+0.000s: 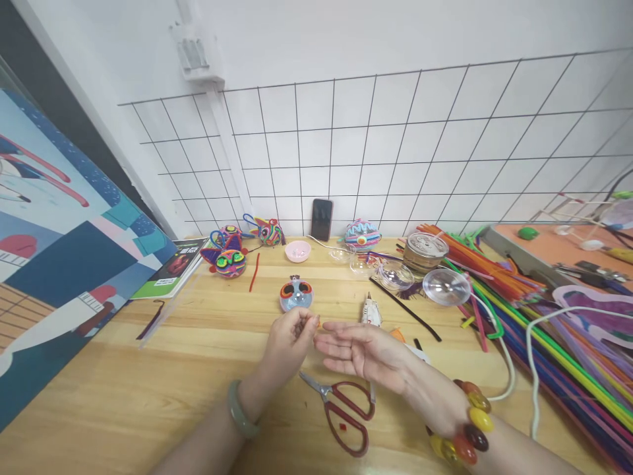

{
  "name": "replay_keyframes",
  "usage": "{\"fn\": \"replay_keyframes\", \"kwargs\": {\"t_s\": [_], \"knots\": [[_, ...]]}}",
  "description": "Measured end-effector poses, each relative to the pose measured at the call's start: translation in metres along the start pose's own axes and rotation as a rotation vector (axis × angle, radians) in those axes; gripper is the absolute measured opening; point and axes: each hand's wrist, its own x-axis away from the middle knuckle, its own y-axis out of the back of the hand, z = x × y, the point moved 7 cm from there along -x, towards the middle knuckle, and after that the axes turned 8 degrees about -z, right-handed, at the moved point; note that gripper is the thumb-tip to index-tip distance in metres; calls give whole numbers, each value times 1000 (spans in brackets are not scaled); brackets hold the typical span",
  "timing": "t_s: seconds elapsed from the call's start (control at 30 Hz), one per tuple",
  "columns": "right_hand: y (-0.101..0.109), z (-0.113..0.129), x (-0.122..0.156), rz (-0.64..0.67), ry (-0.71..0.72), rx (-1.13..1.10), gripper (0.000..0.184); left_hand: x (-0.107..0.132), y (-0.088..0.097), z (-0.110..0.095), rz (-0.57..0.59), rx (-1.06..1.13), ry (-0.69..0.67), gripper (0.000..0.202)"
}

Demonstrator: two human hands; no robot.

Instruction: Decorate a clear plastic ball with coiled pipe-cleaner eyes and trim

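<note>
Thumb and fingertips of my left hand (288, 344) are closed together on what looks like a tiny orange bit (318, 324); my right hand (368, 354) is held palm up just beside it, fingers straight, gripping nothing. The face ornament (297, 298) sits just beyond my left hand, towards the back edge of the table (198, 349), so my left is nearer. It is round, with no clear long axis. I cannot tell whether my hand touches it. Near the back edge, a pink bowl (297, 258) holds pale pieces too small to make out. Towards the back right corner stands a lidded tub (424, 255), its contents unclear.
</note>
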Motion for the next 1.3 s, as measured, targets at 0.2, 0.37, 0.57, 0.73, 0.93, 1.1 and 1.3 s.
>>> {"fn": "replay_keyframes", "kwargs": {"t_s": [0.2,0.37,0.57,0.73,0.93,1.1,1.3], "knots": [[-5,5,5,-11,121,46,35,-9,0,22,-60,390,327,32],[-5,8,6,-54,192,112,38,-11,0,28,-86,522,426,34],[3,8,0,-141,288,204,42,-8,-3,31,-70,448,402,33],[5,10,-4,-185,387,453,38,-5,-5,32,-50,422,424,32],[2,15,-8,-202,486,591,46,0,-11,28,12,364,433,32],[0,18,-7,-214,572,673,43,3,-20,23,99,328,409,36],[2,22,-6,-214,628,696,41,3,-21,26,115,349,423,43]]}}
